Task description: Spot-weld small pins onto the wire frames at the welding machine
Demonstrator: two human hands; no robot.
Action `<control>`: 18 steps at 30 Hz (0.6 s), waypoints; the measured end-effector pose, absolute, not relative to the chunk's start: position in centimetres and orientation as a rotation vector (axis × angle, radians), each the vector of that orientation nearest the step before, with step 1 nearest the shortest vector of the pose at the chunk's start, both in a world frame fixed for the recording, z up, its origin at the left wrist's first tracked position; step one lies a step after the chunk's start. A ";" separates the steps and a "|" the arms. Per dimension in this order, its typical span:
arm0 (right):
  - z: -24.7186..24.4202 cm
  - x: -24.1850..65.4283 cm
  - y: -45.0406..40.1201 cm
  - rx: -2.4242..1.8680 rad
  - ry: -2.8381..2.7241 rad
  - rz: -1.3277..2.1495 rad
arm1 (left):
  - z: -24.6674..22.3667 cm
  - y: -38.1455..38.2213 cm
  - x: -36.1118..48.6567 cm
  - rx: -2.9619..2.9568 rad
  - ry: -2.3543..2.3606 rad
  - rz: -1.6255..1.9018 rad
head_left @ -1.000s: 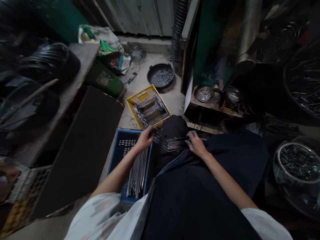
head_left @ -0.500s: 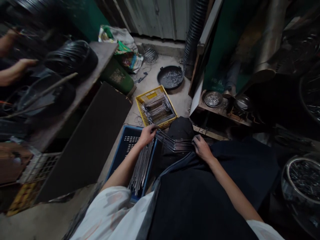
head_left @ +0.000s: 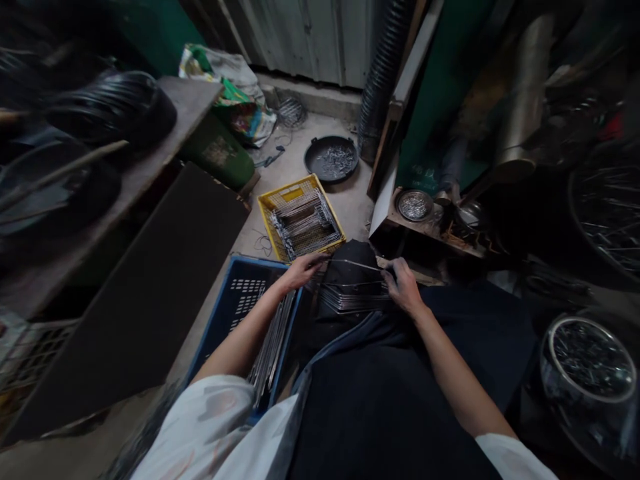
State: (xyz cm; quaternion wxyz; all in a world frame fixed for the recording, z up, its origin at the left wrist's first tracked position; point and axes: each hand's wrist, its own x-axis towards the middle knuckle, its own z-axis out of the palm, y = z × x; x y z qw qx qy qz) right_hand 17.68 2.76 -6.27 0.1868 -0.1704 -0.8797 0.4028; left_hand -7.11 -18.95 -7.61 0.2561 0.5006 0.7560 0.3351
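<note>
A thin bent metal rod (head_left: 356, 265) is stretched between my two hands above my lap. My left hand (head_left: 305, 269) pinches its left end, and my right hand (head_left: 401, 283) has closed fingers at its right end. Just below lies a bundle of similar bent metal rods (head_left: 353, 300) across my dark-clothed thigh, apart from the left hand. Beside my left forearm stands a blue crate (head_left: 227, 267) with long straight metal rods (head_left: 273, 343) in it. Beyond my knee, a yellow crate (head_left: 293, 195) holds stacked bent metal pieces.
A black pan (head_left: 331, 160) of small metal parts sits on the floor ahead. To the right are a small bowl (head_left: 415, 205) and a metal bucket (head_left: 590, 360) of metal pieces. A dark board (head_left: 145, 287) leans against the bench (head_left: 187, 107) on the left.
My hands have risen off the bundle with a single rod between them, and the bundle now rests on my lap. The view has turned slightly right.
</note>
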 end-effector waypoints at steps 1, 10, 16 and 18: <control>-5.9 17.3 3.6 -0.508 -2.461 1.117 | -6.3 -18.2 -7.0 1.380 2.054 0.946; -7.2 15.9 8.0 -0.780 -2.304 0.984 | -0.4 -9.3 -5.5 1.645 2.344 0.909; -6.9 18.0 9.5 -0.783 -2.177 0.918 | -0.9 -6.9 -5.3 1.679 2.383 0.789; -6.8 18.1 10.1 -0.777 -2.178 0.896 | 0.3 -5.9 -4.2 1.793 2.342 0.772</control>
